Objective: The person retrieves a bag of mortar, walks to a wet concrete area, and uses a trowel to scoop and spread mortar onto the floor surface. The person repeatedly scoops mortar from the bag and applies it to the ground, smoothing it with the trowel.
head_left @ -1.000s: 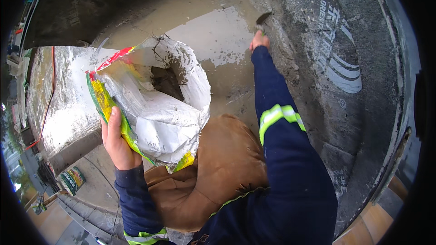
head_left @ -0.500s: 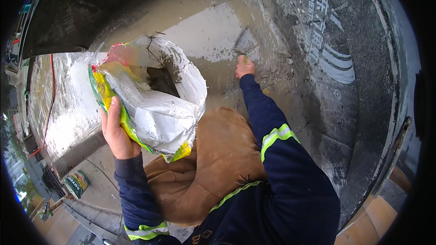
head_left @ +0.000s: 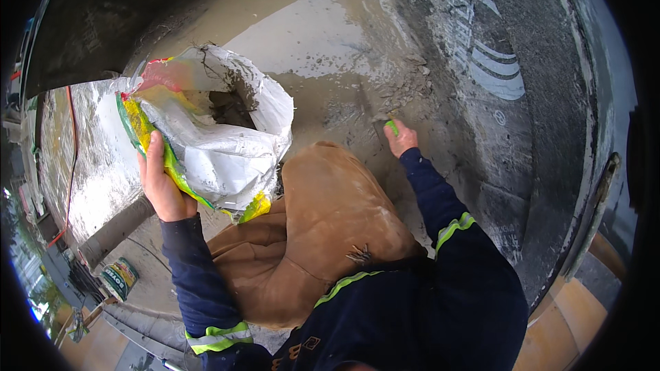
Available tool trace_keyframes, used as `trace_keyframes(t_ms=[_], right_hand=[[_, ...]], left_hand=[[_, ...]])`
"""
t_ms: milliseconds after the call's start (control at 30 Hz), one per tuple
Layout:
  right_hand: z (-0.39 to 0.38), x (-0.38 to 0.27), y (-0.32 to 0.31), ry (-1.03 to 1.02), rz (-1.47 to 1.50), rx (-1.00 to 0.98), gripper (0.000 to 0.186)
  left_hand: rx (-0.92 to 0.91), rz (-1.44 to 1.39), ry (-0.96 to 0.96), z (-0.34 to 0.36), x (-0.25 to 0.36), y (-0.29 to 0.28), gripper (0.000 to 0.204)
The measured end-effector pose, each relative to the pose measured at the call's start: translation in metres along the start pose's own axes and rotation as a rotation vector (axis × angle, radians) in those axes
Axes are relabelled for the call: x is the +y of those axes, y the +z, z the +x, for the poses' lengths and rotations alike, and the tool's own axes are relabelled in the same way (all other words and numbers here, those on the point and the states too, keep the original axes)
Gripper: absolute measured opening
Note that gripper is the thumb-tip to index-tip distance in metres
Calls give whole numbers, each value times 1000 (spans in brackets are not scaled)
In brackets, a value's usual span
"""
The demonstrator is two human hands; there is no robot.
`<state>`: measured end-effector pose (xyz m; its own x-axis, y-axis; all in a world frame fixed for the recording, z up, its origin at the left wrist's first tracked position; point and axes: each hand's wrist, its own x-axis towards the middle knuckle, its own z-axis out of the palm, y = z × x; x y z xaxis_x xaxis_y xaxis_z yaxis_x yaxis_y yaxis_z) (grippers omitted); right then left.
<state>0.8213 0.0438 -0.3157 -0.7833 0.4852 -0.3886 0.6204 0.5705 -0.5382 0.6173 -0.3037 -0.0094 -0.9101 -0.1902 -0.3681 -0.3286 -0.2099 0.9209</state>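
My left hand (head_left: 165,185) is closed on the near left edge of a woven plastic sack (head_left: 237,154), white inside with a yellow, green and red outside. The sack gapes open and tilts up, showing dark muck and a few thin twigs in it. On the right, my right hand (head_left: 401,139) grips the green handle of a trowel (head_left: 391,126). Its thin blade, hard to see against the mud, lies low over the wet grey-brown floor (head_left: 326,113). A heap of dark sludge (head_left: 409,75) sits just beyond that hand.
A black membrane sheet (head_left: 512,158) with pale print curves up along the right. Another dark sheet (head_left: 75,27) stands at the upper left. A roll (head_left: 117,232), a green tub (head_left: 119,279) and a red hose (head_left: 73,144) lie to the left.
My right hand has drawn the trowel back toward me and rightward, off the pale wet patch. The left hand still holds the sack, which sits slightly farther left and higher in view.
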Motion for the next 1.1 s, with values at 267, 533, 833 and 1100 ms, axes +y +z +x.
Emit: trace_keyframes(t_ms=[267, 533, 833, 1100], right_hand=[[-53, 14, -16, -91, -55, -54, 53], [-57, 20, -9, 60, -149, -149, 53], [45, 40, -35, 214, -222, 218, 53], [30, 38, -40, 134, -248, 366, 52]], left_hand=[[-31, -2, 17, 2, -2, 3, 33], [-56, 22, 36, 2, 0, 10, 32], [-36, 28, 39, 2, 1, 10, 34], [-35, 26, 34, 5, 2, 6, 33]])
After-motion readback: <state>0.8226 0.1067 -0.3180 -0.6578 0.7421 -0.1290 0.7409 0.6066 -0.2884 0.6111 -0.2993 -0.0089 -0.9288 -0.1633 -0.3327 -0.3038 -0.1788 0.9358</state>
